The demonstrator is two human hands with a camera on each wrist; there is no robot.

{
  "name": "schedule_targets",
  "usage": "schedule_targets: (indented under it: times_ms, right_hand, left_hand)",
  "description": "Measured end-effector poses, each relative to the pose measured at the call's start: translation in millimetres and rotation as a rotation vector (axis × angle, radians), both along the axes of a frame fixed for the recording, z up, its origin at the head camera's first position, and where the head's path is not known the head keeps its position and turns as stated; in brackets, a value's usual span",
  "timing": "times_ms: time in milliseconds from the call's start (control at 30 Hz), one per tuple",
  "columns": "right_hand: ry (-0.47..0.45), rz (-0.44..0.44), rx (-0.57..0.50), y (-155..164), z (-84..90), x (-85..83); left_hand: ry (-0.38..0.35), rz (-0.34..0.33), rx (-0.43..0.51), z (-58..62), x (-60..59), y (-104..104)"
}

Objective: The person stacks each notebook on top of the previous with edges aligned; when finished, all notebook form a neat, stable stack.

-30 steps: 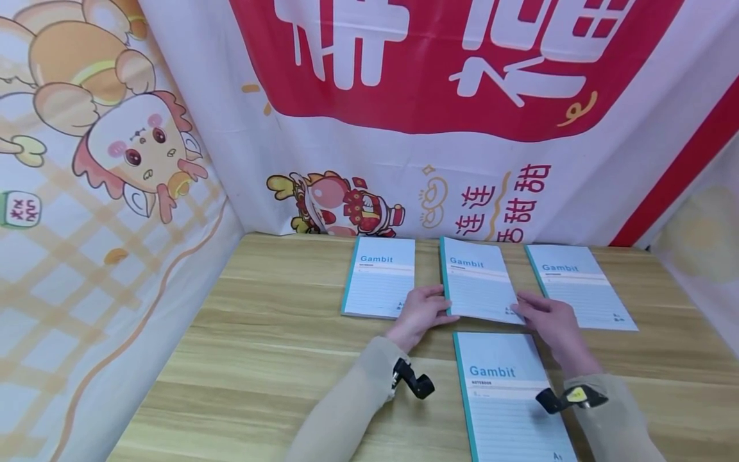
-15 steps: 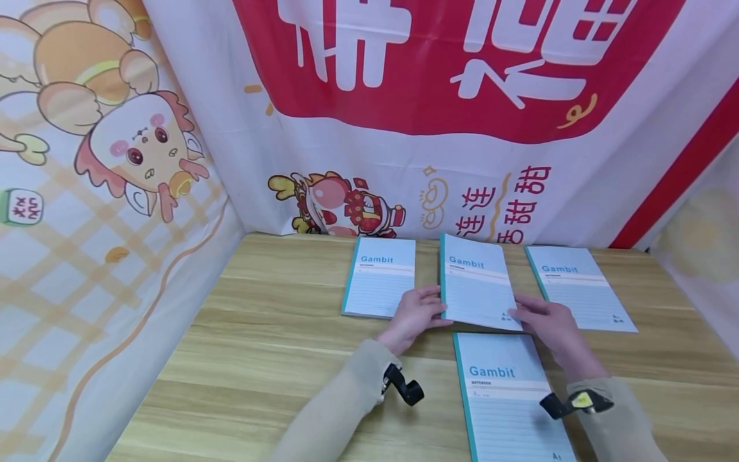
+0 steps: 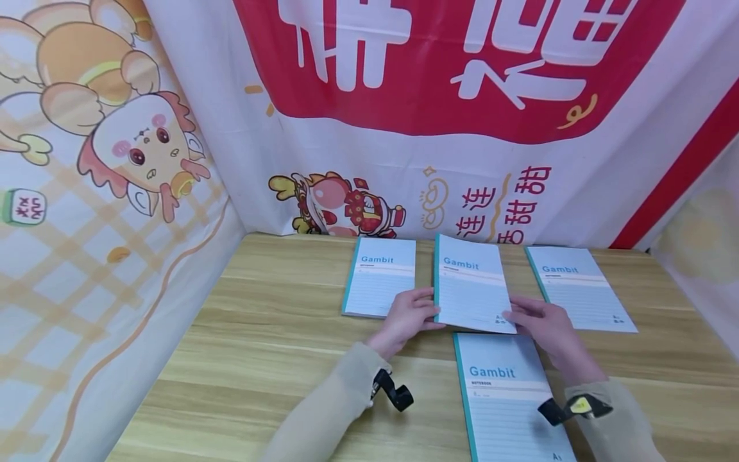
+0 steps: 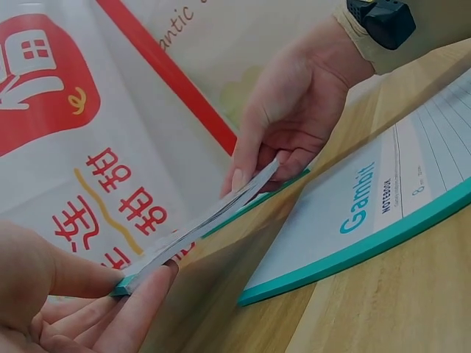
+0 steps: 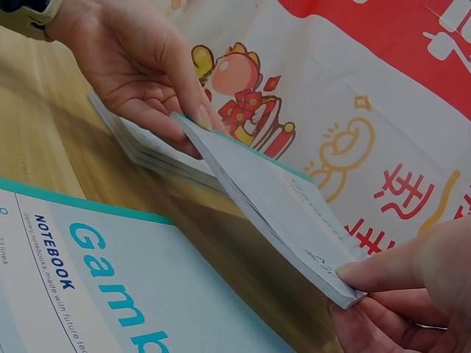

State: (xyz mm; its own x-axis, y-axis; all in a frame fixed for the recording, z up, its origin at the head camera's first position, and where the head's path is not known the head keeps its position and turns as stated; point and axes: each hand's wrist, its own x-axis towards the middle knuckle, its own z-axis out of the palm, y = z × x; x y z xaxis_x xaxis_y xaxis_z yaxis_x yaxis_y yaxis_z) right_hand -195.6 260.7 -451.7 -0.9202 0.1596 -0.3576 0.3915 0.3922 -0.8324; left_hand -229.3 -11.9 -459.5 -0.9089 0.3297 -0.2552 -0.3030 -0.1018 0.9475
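Note:
Both hands hold a thin white-blue Gambit notebook (image 3: 473,282) with a teal spine, raised above the table. My left hand (image 3: 408,316) pinches it at the spine side, thumb on top and fingers below, as the left wrist view shows. My right hand (image 3: 545,324) pinches the opposite lower corner, its thumb (image 5: 383,268) on the cover. The held notebook bows slightly between them. A larger Gambit notebook (image 3: 508,398) lies on the table just in front, its top edge close below the held one.
A Gambit notebook stack (image 3: 380,276) lies at the back left, beside the left hand. Another Gambit notebook (image 3: 580,289) lies at the back right. A printed cloth (image 3: 358,160) hangs behind the wooden table (image 3: 260,346).
The held notebook has moved left and a little toward the person, and its near edge now sits just over the larger notebook's top. Both hands have moved with it, keeping their grip.

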Motion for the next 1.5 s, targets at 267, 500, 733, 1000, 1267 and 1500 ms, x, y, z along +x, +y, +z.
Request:
schedule_targets:
  times_ms: [267, 500, 733, 1000, 1267, 1500]
  right_hand:
    - [0.019, -0.001, -0.023, -8, 2.5, 2.6]
    - [0.032, 0.001, -0.023, -16, 4.1, 3.4]
    - [0.064, 0.019, -0.003, -25, 5.3, 2.2]
    - [0.076, 0.019, -0.009, -34, 5.7, 1.2]
    - [0.090, 0.027, -0.013, -41, 9.0, 3.2]
    - [0.073, 0.042, -0.110, -46, 14.6, 6.1]
  left_hand:
    - [0.027, -0.001, -0.046, 2.0, 3.5, -7]
    - [0.055, -0.009, -0.065, 5.2, 6.7, -16]
    - [0.047, 0.003, -0.083, 6.6, 8.2, -25]
    - [0.048, 0.018, -0.084, 7.8, 8.1, -36]
    - [0.043, 0.021, -0.078, 11.6, 11.1, -47]
    - [0.070, 0.015, -0.093, 14.7, 14.4, -55]
